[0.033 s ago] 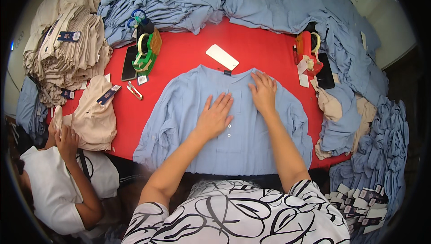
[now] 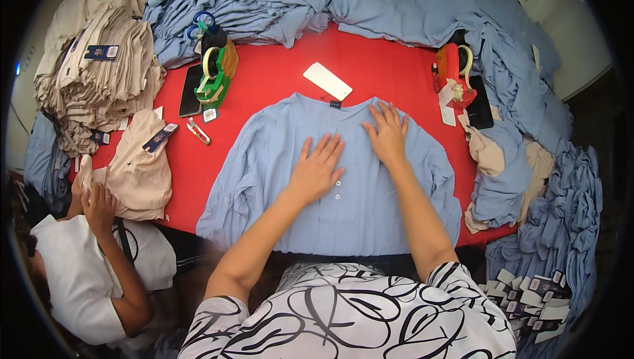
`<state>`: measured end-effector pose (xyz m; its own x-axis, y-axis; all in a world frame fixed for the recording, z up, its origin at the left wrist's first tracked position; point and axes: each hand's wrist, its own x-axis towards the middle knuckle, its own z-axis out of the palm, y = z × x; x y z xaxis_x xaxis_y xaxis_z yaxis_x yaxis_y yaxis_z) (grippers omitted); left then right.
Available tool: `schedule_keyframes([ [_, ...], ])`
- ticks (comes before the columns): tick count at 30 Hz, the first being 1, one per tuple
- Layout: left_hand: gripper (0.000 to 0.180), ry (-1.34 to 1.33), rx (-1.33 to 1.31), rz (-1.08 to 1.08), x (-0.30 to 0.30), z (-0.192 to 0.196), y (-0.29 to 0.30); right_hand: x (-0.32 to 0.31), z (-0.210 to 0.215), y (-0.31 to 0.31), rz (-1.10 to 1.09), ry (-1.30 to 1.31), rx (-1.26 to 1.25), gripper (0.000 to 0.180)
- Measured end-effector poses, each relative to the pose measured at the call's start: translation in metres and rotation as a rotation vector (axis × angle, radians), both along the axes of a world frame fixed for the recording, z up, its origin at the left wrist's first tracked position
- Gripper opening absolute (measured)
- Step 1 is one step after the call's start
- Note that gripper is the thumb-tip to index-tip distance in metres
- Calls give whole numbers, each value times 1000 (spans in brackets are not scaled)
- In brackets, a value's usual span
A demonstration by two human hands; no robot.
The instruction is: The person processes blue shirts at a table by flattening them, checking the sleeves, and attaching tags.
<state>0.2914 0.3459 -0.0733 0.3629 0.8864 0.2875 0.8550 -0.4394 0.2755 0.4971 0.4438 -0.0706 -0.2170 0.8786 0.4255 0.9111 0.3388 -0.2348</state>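
Observation:
A light blue blouse with a short button placket lies spread flat on the red tabletop, its neckline facing away from me. My left hand rests flat on the chest beside the placket, fingers stretched out. Near the right side of the neckline, my right hand presses on the shoulder with its fingers spread. Neither hand grips anything. Just beyond the collar is a blank white tag, its thin string reaching toward the neck.
Blue garments are heaped along the far edge; beige ones are stacked at left. Green and red tape dispensers, thread snips and a phone lie around. A co-worker handles a beige garment at left.

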Motion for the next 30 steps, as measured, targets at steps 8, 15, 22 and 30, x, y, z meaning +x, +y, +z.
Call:
schedule_keyframes([
  [8,82,94,-72,370,-41,6,27,1,-4,-15,-152,-173,-151,79],
  [15,78,42,62,365,-32,12,120,6,9,79,-118,-234,-91,76],
  [22,48,-207,174,647,-110,31,16,-24,-11,-26,258,-109,-91,51],
  [30,48,-146,38,947,-150,15,-85,-37,11,-123,387,-92,-191,51],
])
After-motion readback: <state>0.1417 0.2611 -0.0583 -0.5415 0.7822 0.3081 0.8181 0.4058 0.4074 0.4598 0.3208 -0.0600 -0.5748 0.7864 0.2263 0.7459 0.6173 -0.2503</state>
